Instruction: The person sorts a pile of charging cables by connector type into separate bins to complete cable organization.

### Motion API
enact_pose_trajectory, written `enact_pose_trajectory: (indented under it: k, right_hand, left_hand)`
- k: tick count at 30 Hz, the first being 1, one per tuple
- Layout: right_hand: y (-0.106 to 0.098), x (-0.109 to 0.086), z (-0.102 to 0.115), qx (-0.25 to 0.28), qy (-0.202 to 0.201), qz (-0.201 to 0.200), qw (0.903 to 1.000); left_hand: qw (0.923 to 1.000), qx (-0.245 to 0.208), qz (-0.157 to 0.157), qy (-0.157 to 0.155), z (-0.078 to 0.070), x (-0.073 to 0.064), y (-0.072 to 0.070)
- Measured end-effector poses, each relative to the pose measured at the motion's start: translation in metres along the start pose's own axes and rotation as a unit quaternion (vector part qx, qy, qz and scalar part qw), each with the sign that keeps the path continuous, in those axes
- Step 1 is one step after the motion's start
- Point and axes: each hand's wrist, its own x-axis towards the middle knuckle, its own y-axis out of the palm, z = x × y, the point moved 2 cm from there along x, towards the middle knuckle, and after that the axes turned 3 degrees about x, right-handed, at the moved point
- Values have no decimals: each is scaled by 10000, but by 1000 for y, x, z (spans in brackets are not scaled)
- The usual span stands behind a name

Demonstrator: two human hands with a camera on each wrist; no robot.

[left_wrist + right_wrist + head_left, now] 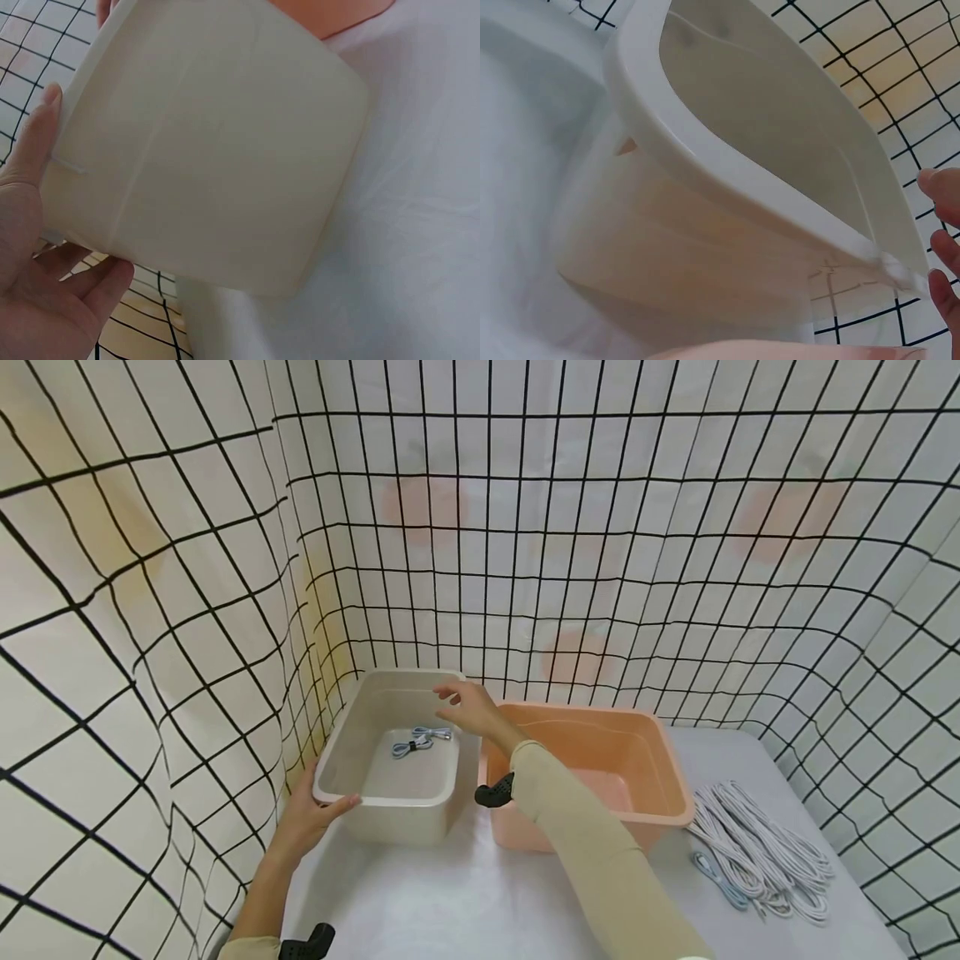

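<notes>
nearest me on the white table [427,902], a pale blue cable [723,885] lies right of the cream bin, and just beyond it white cables [765,847] spread in long loops. here's my left hand [302,822], clamped on the near-left corner of the cream bin [397,820], thumb on the rim. right of that bin, the orange bin [517,832] stands close. inside the cream bin i see two small cable bundles [444,734], side by side. my right hand [468,706] hovers at its right rim, thumb and fingers apart, nothing held. behind the cream bin, black mesh [489,532] rises.
</notes>
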Motion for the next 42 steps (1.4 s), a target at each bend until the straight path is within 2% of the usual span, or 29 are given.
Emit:
enact_pose_trajectory:
  k: [22, 29, 36, 42]
  right_hand:
    - [-16, -9, 6, 96, -132, -82, 9998]
    - [-25, -16, 7, 232, -118, -190, 9995]
    - [-35, -22, 4, 250, -185, -254, 9992]
    - [-42, -32, 3, 224, -56, -280, 9993]
  left_hand:
    - [10000, 18, 25, 3, -3, -3, -2]
    - [9999, -69, 76, -33, -3, -2, -1]
    - [10000, -17, 17, 79, -5, -1, 0]
    - [10000, -29, 31, 87, -5, -4, -1]
